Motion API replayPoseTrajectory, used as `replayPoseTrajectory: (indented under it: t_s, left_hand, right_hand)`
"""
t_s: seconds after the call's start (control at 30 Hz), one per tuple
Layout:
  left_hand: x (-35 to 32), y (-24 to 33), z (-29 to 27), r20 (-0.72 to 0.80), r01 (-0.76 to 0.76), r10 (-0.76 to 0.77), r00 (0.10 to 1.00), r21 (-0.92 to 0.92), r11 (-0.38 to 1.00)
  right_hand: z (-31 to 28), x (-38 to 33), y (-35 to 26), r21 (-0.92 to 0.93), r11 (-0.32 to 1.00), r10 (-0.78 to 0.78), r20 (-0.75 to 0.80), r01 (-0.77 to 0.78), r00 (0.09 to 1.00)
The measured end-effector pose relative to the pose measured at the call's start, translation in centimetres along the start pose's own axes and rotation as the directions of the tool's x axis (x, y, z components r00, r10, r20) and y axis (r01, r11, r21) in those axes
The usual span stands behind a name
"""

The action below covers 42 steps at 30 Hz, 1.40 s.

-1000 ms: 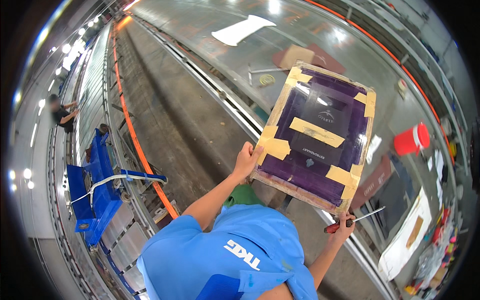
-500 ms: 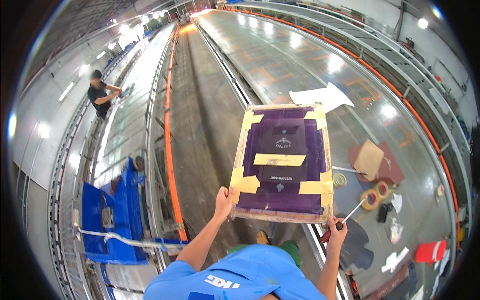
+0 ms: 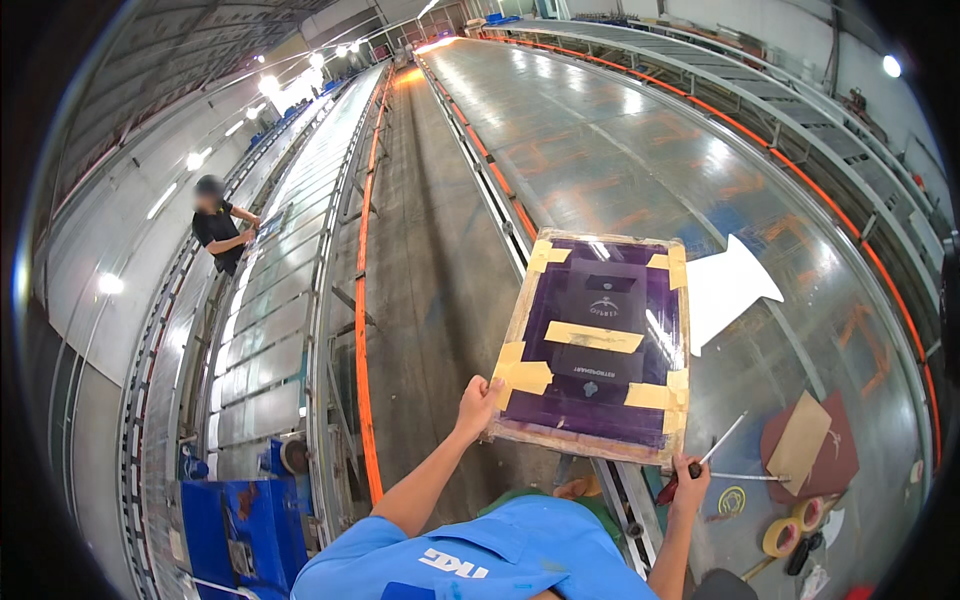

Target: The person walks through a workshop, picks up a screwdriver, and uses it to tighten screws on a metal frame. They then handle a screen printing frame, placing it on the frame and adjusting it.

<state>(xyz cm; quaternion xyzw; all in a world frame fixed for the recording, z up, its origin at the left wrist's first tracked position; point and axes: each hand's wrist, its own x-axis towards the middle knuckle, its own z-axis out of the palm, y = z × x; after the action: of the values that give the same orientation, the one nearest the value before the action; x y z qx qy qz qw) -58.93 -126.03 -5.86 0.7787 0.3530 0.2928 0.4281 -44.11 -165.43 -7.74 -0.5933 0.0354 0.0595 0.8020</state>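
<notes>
A wooden-framed printing screen (image 3: 596, 340) with purple mesh and yellow tape patches is held up over the edge of a long glass table (image 3: 640, 170). My left hand (image 3: 476, 402) grips its near left corner. My right hand (image 3: 689, 480) supports the near right corner and also holds a red-handled tool (image 3: 700, 458) with a thin metal blade pointing up and right.
A white cut-out sheet (image 3: 728, 290), a brown garment piece (image 3: 812, 445), tape rolls (image 3: 788, 530) and small tools lie on the glass. A concrete aisle (image 3: 425, 260) runs left of the table. Another person (image 3: 222, 225) works at a far table. A blue cart (image 3: 240, 525) stands lower left.
My view has swung left along the table, so the screen now appears more upright and nearer the picture's centre. Both hands keep the same hold on the frame.
</notes>
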Motion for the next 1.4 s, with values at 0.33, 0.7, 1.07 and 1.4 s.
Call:
replayPoseTrajectory:
  t_s: [0.33,0.7,1.07,1.4]
  left_hand:
    - [8.7,-2.8,2.6,0.268,-0.29,0.252,0.93,0.11,0.951]
    - [21.8,-9.5,6.7,0.612,-0.508,0.421,0.669,-0.037,0.861]
    - [29.6,-8.0,12.7,0.76,-0.546,0.385,0.523,-0.047,0.836]
    - [30.9,-9.6,14.3,0.833,-0.597,0.373,0.407,-0.066,0.799]
  right_hand:
    - [1.2,-7.0,6.7,0.04,0.999,-0.018,-0.176,0.025,0.984]
    - [11.9,-17.6,17.2,0.098,0.99,0.136,-0.389,-0.105,0.911]
    - [19.5,-15.8,16.7,0.031,0.976,0.203,-0.498,-0.217,0.843]
    - [21.2,-15.8,17.2,0.145,0.963,0.268,-0.585,-0.227,0.765]
